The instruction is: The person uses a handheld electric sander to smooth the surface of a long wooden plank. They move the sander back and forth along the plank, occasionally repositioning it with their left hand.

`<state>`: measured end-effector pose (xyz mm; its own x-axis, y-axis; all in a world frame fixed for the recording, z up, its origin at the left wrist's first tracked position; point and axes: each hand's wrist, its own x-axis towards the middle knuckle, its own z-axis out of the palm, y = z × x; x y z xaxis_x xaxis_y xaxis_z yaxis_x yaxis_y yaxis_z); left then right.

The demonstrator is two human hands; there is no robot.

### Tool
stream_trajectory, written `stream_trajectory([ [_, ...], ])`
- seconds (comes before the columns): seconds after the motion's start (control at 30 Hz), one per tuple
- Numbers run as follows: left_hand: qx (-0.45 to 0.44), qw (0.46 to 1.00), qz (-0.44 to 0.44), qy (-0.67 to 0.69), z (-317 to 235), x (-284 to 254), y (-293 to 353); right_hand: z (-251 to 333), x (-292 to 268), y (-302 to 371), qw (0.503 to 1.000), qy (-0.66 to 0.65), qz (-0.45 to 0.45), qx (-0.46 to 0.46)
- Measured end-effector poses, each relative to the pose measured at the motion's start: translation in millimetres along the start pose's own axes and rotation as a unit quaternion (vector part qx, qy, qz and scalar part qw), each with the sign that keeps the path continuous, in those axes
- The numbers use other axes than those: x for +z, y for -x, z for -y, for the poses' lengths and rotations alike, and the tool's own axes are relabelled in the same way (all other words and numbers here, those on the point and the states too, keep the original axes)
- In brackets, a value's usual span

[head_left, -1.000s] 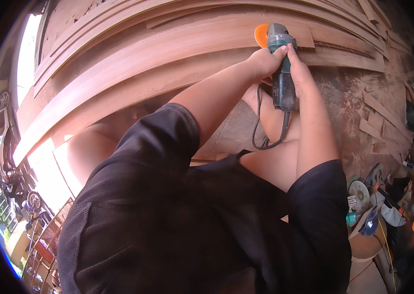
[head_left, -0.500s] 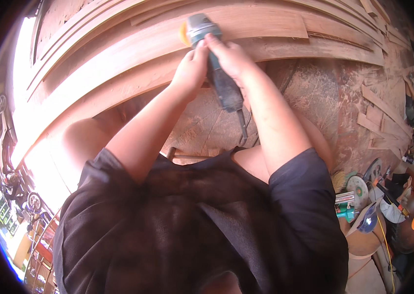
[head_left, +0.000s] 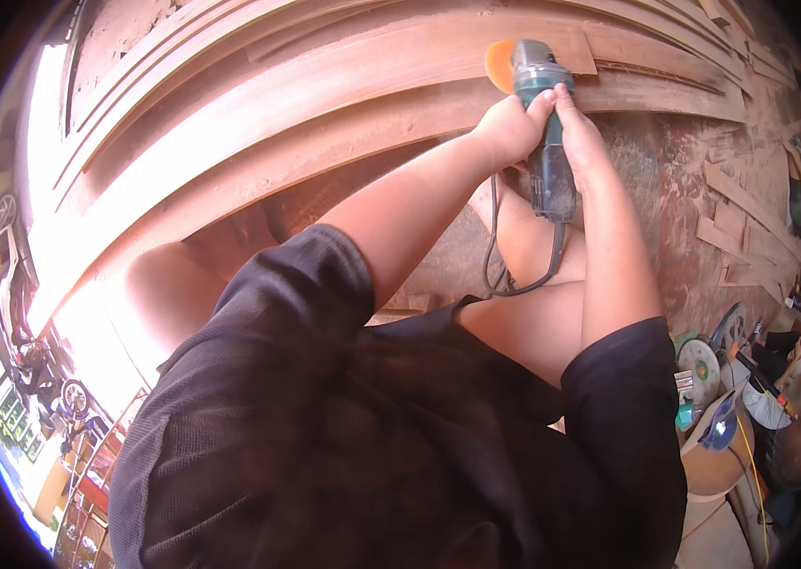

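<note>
Both my hands grip an angle grinder (head_left: pixel 552 185) with a dark body, a grey metal head and an orange disc (head_left: pixel 499 66). My left hand (head_left: pixel 512 128) wraps the tool just behind its head, thumb on top. Along the right side of the body lies my right hand (head_left: pixel 582 137), closed around it, its fingers partly hidden beneath. The disc is over a long reddish wooden board (head_left: pixel 400 71); whether it touches the wood I cannot tell. A black power cord (head_left: pixel 552 266) hangs from the grinder's rear and loops over my bare leg.
More long boards (head_left: pixel 182 62) lie side by side at the far side. Wood offcuts (head_left: pixel 742 218) are scattered on the dusty floor at right. Tools and discs (head_left: pixel 699 370) are heaped at lower right. Motorbikes (head_left: pixel 17 284) stand at the left edge.
The grinder, held in both my hands, has moved to the right along the boards and slightly nearer. My arms and upper body have shifted with it, and the cord now loops over my leg.
</note>
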<state>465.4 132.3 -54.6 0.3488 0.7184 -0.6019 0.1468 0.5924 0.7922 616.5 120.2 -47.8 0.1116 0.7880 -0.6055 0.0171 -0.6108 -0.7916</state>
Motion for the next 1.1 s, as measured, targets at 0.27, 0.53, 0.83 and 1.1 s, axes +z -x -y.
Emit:
stream_trajectory([
  [0.27, 0.016, 0.994, -0.102, -0.028, 33, -47, 27, -5, 58, 13, 0.996, -0.016, 0.089, -0.017],
  [0.53, -0.013, 0.985, -0.109, 0.131, 17, -59, 79, -9, 85, 1, 0.986, 0.072, 0.148, -0.034],
  [0.83, -0.033, 0.999, 0.024, -0.014, -25, 1, 4, 7, -6, -9, 1.0, 0.001, -0.005, -0.008],
  [1.1, 0.002, 0.997, -0.056, 0.058, 30, -58, 49, -1, 71, 14, 0.992, 0.042, 0.116, -0.012],
])
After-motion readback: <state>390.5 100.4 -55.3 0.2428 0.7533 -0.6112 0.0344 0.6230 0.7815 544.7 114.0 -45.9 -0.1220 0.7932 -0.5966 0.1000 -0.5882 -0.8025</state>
